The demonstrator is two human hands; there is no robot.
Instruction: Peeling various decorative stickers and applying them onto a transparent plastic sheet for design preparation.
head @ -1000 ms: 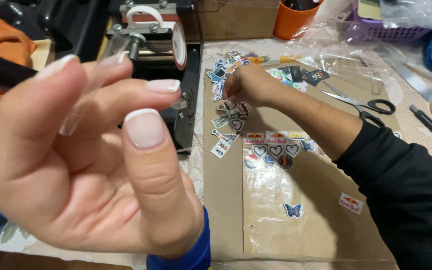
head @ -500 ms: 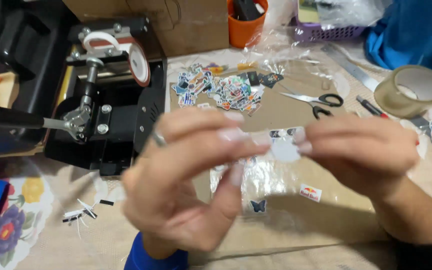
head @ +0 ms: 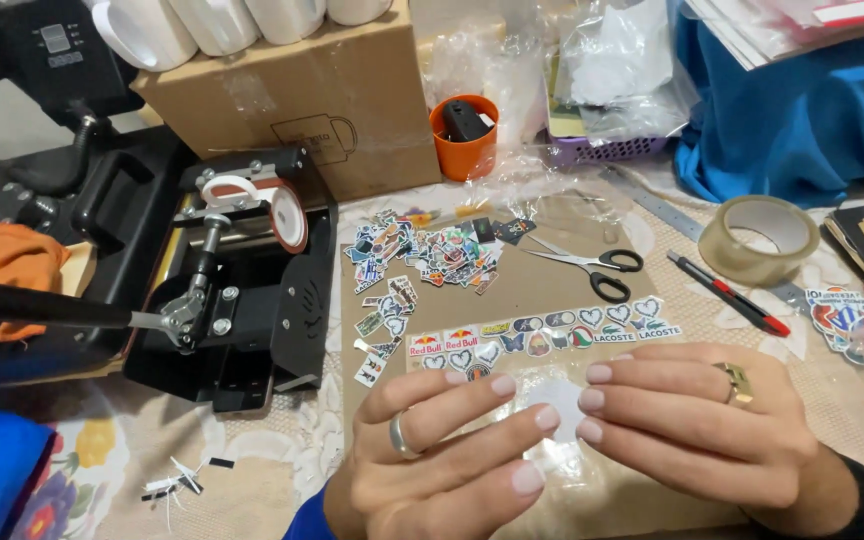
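Bench (head: 282,470), covered with a patterned cloth, carries a black press machine (head: 222,300) at left. A brown cardboard box (head: 302,95) with a printed mug outline stands far centre, white mugs on top. A blue cloth (head: 802,110) lies far right; crumpled clear plastic bags (head: 612,70) sit beside an orange cup (head: 469,140).

A brown card sheet (head: 552,290) lies at centre. On it: a loose heap of small multicoloured stickers (head: 422,250) toward the far left, and a near row of stickers (head: 542,335), mostly hearts and small rectangles. Scissors (head: 592,265), a red-and-black cutter (head: 727,293) and a clear tape roll (head: 759,238) lie to the right.

Left hand (head: 452,450) and right hand (head: 692,420), nearest the viewer, are each pinched closed at the fingertips on one small white sticker piece (head: 560,405), held just above the card sheet.

Risk, as judged: the thin piece could tear or crease under opposing pulls, or fold onto itself and stick. A slip could drop it among the loose stickers.
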